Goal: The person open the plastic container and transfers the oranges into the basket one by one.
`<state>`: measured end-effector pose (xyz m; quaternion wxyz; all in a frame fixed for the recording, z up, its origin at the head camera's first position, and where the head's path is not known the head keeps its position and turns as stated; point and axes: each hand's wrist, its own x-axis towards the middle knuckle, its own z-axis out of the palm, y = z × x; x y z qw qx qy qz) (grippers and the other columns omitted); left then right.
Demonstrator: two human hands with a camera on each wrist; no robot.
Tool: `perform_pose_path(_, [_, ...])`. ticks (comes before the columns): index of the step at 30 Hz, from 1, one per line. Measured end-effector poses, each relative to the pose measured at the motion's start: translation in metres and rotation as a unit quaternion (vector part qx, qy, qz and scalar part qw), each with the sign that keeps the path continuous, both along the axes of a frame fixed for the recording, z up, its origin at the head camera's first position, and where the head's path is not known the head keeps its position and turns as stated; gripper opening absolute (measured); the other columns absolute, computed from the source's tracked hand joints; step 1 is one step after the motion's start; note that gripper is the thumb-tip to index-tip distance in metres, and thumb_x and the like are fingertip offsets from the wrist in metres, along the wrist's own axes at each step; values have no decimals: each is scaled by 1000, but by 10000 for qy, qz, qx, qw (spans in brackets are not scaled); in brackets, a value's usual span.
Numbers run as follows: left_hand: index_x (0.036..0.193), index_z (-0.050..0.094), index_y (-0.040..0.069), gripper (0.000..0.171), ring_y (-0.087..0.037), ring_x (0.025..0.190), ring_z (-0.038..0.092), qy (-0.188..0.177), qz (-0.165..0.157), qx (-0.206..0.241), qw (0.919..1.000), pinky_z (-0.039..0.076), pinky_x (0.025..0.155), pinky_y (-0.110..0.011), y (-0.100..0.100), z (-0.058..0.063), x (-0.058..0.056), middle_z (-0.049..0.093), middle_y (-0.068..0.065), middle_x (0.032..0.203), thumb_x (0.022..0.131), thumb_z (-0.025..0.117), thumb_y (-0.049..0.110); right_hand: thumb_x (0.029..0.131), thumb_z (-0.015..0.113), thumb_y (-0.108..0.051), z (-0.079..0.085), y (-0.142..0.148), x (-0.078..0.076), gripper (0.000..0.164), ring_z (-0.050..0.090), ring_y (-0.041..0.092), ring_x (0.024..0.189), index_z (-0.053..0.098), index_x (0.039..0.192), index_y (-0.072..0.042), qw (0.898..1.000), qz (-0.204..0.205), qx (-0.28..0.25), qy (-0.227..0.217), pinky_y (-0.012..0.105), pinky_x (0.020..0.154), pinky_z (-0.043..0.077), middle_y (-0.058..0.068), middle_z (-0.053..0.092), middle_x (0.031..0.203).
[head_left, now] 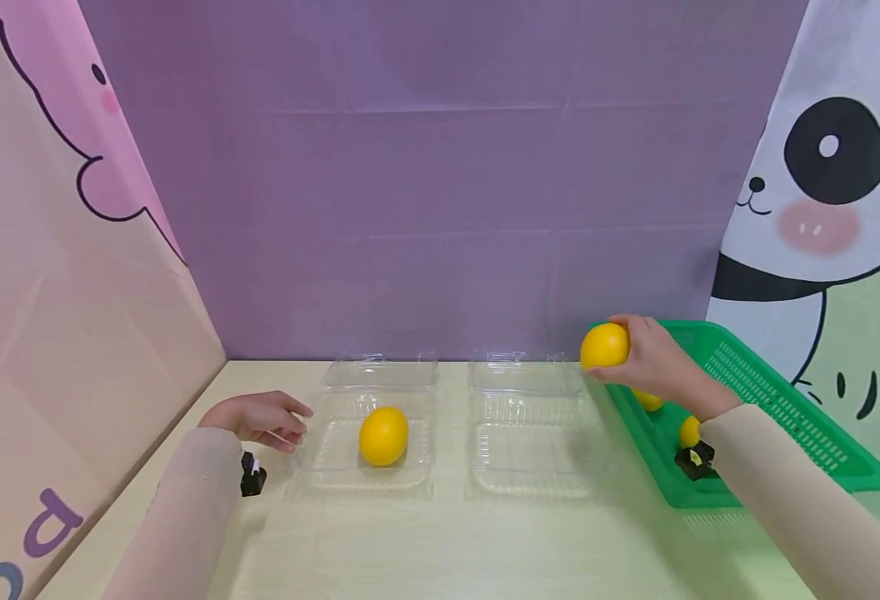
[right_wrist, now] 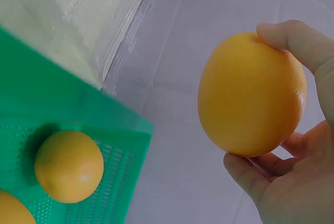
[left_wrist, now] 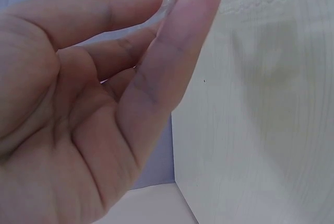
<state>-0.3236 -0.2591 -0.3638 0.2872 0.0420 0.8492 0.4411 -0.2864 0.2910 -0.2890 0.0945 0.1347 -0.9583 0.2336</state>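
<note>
My right hand (head_left: 653, 358) grips a yellow-orange orange (right_wrist: 251, 94) between thumb and fingers, raised over the far left corner of the green basket (head_left: 777, 392). More oranges lie in that basket, one orange (right_wrist: 69, 166) plainly seen in the right wrist view. My left hand (head_left: 263, 418) hovers at the left side of the left clear plastic box (head_left: 327, 475), its fingers loosely bent and holding nothing. One orange (head_left: 383, 436) sits inside that box. A second clear plastic box (head_left: 530, 458) stands to its right with its lid folded back and nothing in it.
The pale wooden table (head_left: 440, 550) carries both boxes and the basket. A purple cloth (head_left: 440, 183) hangs behind its far edge. Printed cloths stand at the left and right sides. The open lid (head_left: 526, 377) of the right box reaches the back edge.
</note>
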Motion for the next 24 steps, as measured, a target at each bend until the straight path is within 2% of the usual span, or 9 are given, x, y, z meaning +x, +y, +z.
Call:
perform_pose_path(18, [144, 33, -18, 55, -19, 84, 62, 9, -9, -15, 10000, 59, 83, -35, 0, -1, 0, 62, -17, 102, 98, 57, 1, 87, 76, -39, 0, 34, -14, 93, 46, 45, 105, 31, 142, 20, 9987, -281, 195, -370, 54, 82, 52, 39, 42, 131])
perform_pose_path(24, [144, 33, -19, 55, -19, 83, 62, 46, -21, -15, 10000, 59, 83, -35, -1, -2, -1, 63, -16, 101, 98, 57, 1, 88, 74, -40, -3, 44, -18, 96, 46, 45, 102, 26, 141, 23, 9967, -467, 180, -632, 53, 82, 52, 41, 39, 130])
